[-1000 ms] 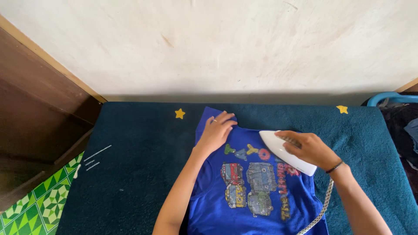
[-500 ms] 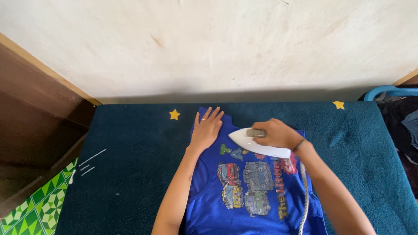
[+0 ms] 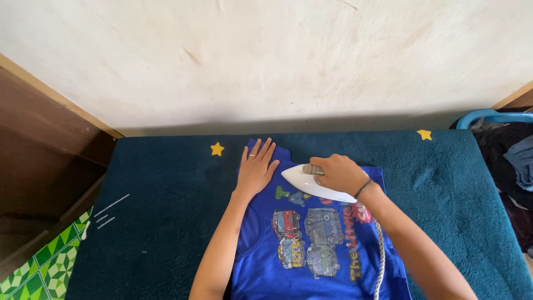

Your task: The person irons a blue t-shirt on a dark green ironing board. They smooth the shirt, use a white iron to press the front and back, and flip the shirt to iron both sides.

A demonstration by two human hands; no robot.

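Observation:
A blue child's T-shirt (image 3: 261,261) with printed cartoon vehicles lies flat on a dark teal blanket (image 3: 166,222). My left hand (image 3: 255,166) presses flat on the shirt's upper left part, fingers spread, a ring on one finger. My right hand (image 3: 338,173) grips the handle of a white electric iron (image 3: 305,182), which rests on the shirt's upper middle with its tip pointing left toward my left hand. The iron's braided cord (image 3: 380,261) runs down along my right forearm.
The blanket has yellow star patches (image 3: 216,149) (image 3: 425,134) and reaches a pale wall (image 3: 277,61) at the back. Dark wooden furniture (image 3: 39,150) stands at left above green patterned flooring (image 3: 33,272). A blue tub (image 3: 483,116) with clothes (image 3: 513,161) sits at right.
My right hand has slid the iron leftward across the shirt's top, closer to my left hand. My left hand has flattened and its fingers have spread.

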